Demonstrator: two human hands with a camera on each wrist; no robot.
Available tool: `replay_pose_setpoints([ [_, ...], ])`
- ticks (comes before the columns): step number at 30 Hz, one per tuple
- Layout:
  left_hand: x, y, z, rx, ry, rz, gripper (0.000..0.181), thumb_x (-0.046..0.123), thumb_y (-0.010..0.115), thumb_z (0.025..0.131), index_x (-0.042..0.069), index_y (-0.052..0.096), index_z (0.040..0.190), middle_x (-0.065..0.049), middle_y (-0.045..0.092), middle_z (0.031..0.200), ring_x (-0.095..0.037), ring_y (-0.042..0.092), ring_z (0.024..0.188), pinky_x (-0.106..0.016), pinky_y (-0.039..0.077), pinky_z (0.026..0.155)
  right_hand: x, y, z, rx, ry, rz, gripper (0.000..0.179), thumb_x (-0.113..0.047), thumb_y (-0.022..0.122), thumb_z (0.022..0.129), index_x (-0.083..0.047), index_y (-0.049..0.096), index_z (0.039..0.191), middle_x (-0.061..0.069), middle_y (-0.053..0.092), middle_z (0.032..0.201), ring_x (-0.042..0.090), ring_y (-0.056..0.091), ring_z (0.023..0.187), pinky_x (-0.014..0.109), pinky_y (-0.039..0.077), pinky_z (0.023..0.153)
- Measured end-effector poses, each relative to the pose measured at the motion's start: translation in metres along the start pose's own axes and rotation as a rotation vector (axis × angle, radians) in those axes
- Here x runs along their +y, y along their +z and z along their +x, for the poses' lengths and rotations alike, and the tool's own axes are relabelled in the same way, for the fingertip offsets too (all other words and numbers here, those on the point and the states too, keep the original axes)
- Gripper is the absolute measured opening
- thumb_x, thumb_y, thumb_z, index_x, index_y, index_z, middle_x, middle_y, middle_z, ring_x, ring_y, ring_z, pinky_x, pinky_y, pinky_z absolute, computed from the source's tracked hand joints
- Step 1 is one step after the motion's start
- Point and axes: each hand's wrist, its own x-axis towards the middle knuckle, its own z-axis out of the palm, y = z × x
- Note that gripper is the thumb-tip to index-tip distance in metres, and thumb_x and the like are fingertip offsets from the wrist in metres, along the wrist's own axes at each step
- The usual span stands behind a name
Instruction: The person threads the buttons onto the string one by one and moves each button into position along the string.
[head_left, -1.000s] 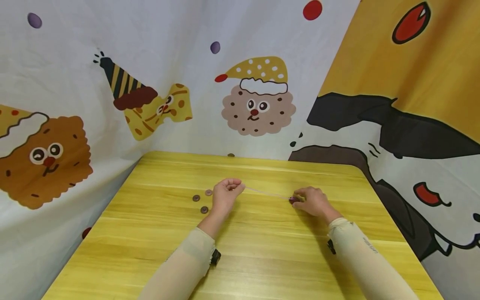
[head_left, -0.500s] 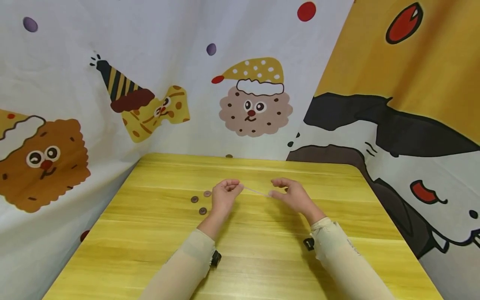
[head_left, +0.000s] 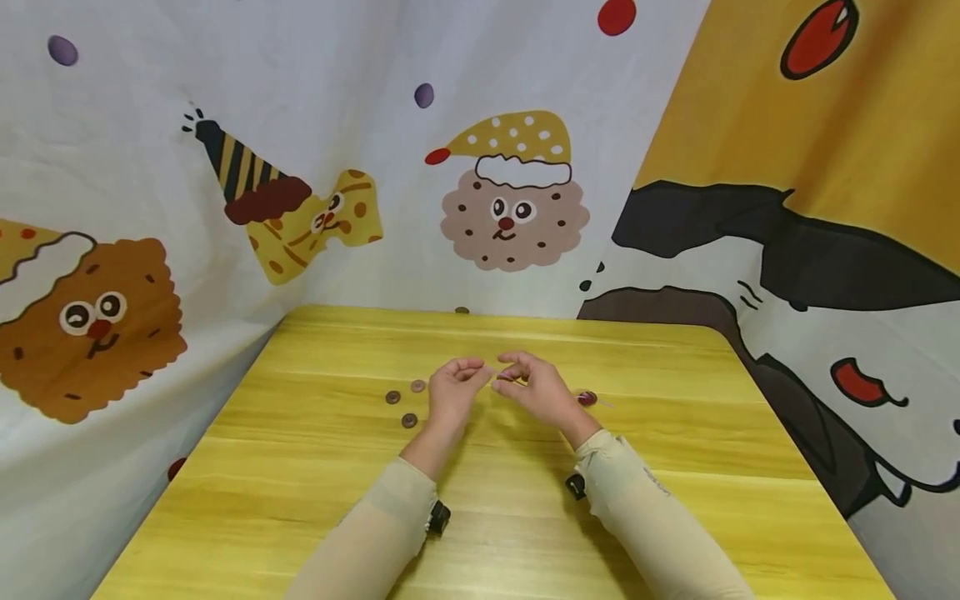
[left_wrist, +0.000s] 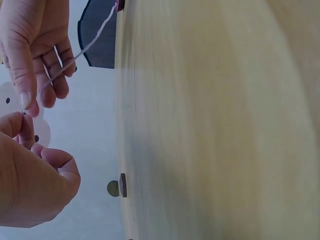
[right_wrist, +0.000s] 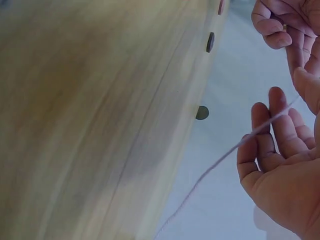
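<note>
My left hand (head_left: 452, 393) pinches the end of a thin pale-purple string (left_wrist: 95, 40) between thumb and forefinger. Close against those fingertips, my right hand (head_left: 538, 390) has its thumb and forefinger on the string, its other fingers spread. From there the string crosses the right fingers and slants down to a dark red, button-like piece (head_left: 587, 398) on the table, just right of the right hand. A short pale tail sticks out beyond that piece. Left of my left hand lie three round brownish buttons, one dark (head_left: 393, 397), one lighter (head_left: 417, 386) and one nearer (head_left: 408, 421).
The wood-grain table (head_left: 480, 517) reaches back to a white curtain (head_left: 360, 75) with printed cartoon faces. On the right side the curtain carries a large yellow and black print. A small black device is strapped at each sleeve cuff (head_left: 408, 487).
My right hand has let go of the dark red piece, leaving it on the table, and moved left along the string up to the left fingertips. The left hand has hardly moved.
</note>
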Motion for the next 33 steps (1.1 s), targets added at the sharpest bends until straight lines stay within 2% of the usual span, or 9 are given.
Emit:
replay_pose_setpoints([
  [2, 0.000, 0.001, 0.000, 0.003, -0.005, -0.008, 0.018, 0.015, 0.084, 0.094, 0.005, 0.076, 0.107, -0.002, 0.077, 0.094, -0.013, 0.069, 0.089, -0.033, 0.058, 0.088, 0.000, 0.000, 0.000, 0.018, -0.016, -0.009, 0.042, -0.032, 0.074, 0.103, -0.016, 0.066, 0.141, -0.002, 0.078, 0.107, 0.015, 0.072, 0.097, 0.036, 0.058, 0.082],
  [5, -0.001, 0.001, 0.000, 0.009, -0.011, -0.022, 0.017, 0.014, 0.084, 0.095, 0.005, 0.076, 0.107, 0.000, 0.077, 0.094, -0.013, 0.069, 0.089, -0.027, 0.056, 0.084, 0.000, 0.000, -0.002, 0.056, -0.036, -0.022, 0.031, -0.032, 0.074, 0.104, -0.015, 0.073, 0.130, -0.003, 0.079, 0.103, 0.015, 0.071, 0.094, 0.039, 0.059, 0.086],
  [7, -0.001, 0.001, 0.000, 0.010, -0.016, -0.028, 0.018, 0.014, 0.084, 0.094, 0.005, 0.076, 0.108, 0.000, 0.076, 0.093, -0.012, 0.069, 0.089, -0.029, 0.057, 0.085, -0.001, 0.001, -0.002, 0.082, -0.045, -0.026, 0.024, -0.031, 0.074, 0.104, -0.016, 0.077, 0.122, -0.003, 0.080, 0.103, 0.014, 0.070, 0.093, 0.038, 0.059, 0.087],
  [11, -0.002, 0.002, -0.001, 0.013, -0.020, -0.042, 0.017, 0.013, 0.083, 0.095, 0.004, 0.076, 0.107, -0.002, 0.075, 0.092, -0.012, 0.068, 0.088, -0.034, 0.058, 0.087, 0.000, 0.002, -0.002, 0.108, -0.050, 0.000, 0.017, -0.030, 0.073, 0.104, -0.019, 0.081, 0.113, -0.001, 0.081, 0.105, 0.016, 0.067, 0.087, 0.032, 0.057, 0.075],
  [19, -0.004, 0.002, 0.001, 0.022, -0.026, -0.043, 0.024, 0.011, 0.082, 0.096, -0.001, 0.074, 0.114, -0.006, 0.075, 0.097, -0.012, 0.067, 0.087, -0.033, 0.059, 0.088, 0.000, 0.006, -0.004, 0.123, -0.042, 0.030, 0.017, -0.028, 0.070, 0.107, -0.017, 0.082, 0.111, 0.002, 0.080, 0.102, 0.016, 0.060, 0.078, 0.026, 0.051, 0.068],
  [26, -0.004, 0.002, 0.000, 0.021, -0.013, -0.042, 0.021, 0.011, 0.083, 0.094, 0.001, 0.075, 0.111, -0.004, 0.073, 0.096, -0.012, 0.066, 0.086, -0.034, 0.059, 0.085, 0.001, 0.007, -0.005, 0.117, -0.030, 0.075, 0.019, -0.029, 0.068, 0.107, -0.016, 0.081, 0.111, 0.020, 0.078, 0.105, 0.017, 0.057, 0.077, 0.028, 0.049, 0.070],
  [30, -0.001, -0.001, -0.001, -0.004, -0.006, 0.020, 0.018, 0.014, 0.081, 0.096, 0.004, 0.076, 0.111, -0.004, 0.073, 0.097, -0.013, 0.065, 0.088, -0.038, 0.059, 0.088, 0.001, 0.007, -0.006, 0.132, -0.023, 0.080, 0.021, -0.028, 0.068, 0.107, -0.012, 0.081, 0.112, 0.013, 0.080, 0.104, 0.018, 0.062, 0.083, 0.031, 0.053, 0.075],
  [32, 0.002, -0.006, -0.001, -0.017, 0.015, 0.100, 0.019, 0.018, 0.079, 0.098, 0.005, 0.077, 0.112, -0.004, 0.074, 0.099, -0.014, 0.067, 0.090, -0.042, 0.059, 0.090, 0.001, 0.007, -0.006, 0.144, -0.014, 0.078, 0.023, -0.028, 0.069, 0.107, -0.010, 0.082, 0.114, 0.008, 0.081, 0.105, 0.018, 0.067, 0.088, 0.032, 0.057, 0.079],
  [33, 0.004, -0.010, 0.001, -0.019, 0.036, 0.155, 0.019, 0.020, 0.079, 0.099, 0.007, 0.077, 0.112, -0.004, 0.075, 0.100, -0.015, 0.068, 0.091, -0.043, 0.055, 0.098, 0.001, 0.007, -0.007, 0.151, -0.008, 0.076, 0.024, -0.028, 0.070, 0.106, -0.010, 0.082, 0.115, 0.005, 0.082, 0.106, 0.017, 0.069, 0.091, 0.033, 0.058, 0.081],
])
